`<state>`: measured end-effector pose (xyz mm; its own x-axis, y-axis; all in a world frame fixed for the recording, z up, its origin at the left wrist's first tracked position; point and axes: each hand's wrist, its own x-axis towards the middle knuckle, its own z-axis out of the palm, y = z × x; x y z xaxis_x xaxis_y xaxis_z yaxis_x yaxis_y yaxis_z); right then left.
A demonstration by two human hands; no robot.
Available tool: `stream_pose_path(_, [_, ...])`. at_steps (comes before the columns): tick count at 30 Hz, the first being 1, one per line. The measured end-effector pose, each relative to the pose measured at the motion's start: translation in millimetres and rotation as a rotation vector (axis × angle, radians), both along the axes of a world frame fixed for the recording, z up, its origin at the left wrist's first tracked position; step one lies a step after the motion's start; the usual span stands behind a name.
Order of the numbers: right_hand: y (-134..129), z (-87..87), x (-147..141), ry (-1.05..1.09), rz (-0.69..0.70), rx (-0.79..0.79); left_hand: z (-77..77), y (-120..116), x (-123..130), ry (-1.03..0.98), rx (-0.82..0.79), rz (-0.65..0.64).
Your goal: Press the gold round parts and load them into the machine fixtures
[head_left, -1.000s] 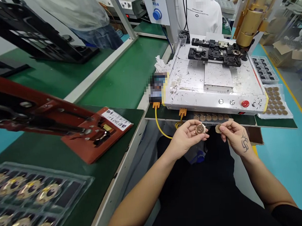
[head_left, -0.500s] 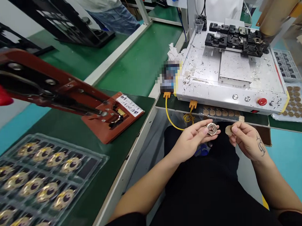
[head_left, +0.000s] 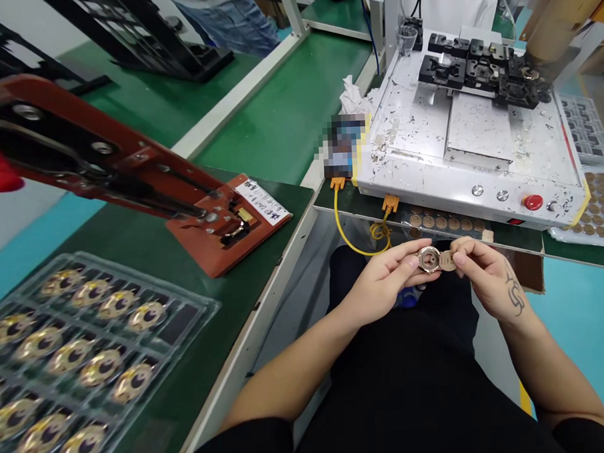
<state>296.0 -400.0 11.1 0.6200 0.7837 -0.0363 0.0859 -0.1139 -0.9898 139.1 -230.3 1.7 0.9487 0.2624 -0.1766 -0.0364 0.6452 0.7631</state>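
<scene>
Over my lap, my left hand (head_left: 384,279) pinches a round gold watch case (head_left: 428,260), its open ring facing me. From the right, my right hand (head_left: 487,272) holds a thin round gold disc (head_left: 447,260) between thumb and fingers, like a case back with small markings. The disc's left edge is right beside the watch case; whether they touch I cannot tell. Several similar discs (head_left: 440,222) lie in a row in plastic at the bench edge ahead of my hands.
On the left stand a brown hand press (head_left: 222,230) and a clear tray (head_left: 175,352) of gold watch cases. Ahead is a white machine (head_left: 424,174) with black fixtures (head_left: 480,68) and a red button (head_left: 532,202). A yellow cable (head_left: 338,218) hangs from the bench.
My right hand has moved left, bringing the gold disc from a gap away to right beside the watch case. The view has shifted slightly.
</scene>
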Motion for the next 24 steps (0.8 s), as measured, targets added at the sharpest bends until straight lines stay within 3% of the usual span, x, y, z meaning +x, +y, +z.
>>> stream_pose_path(6, [14, 13.0, -13, -0.178, 0.037, 0.012, 3.0, -5, 0, -0.005, 0.049, 0.007])
stream_pose_path(24, [11, 11.5, -14, -0.170, 0.033, 0.006, 5.3, -8, -3, 0.007, 0.172, -0.001])
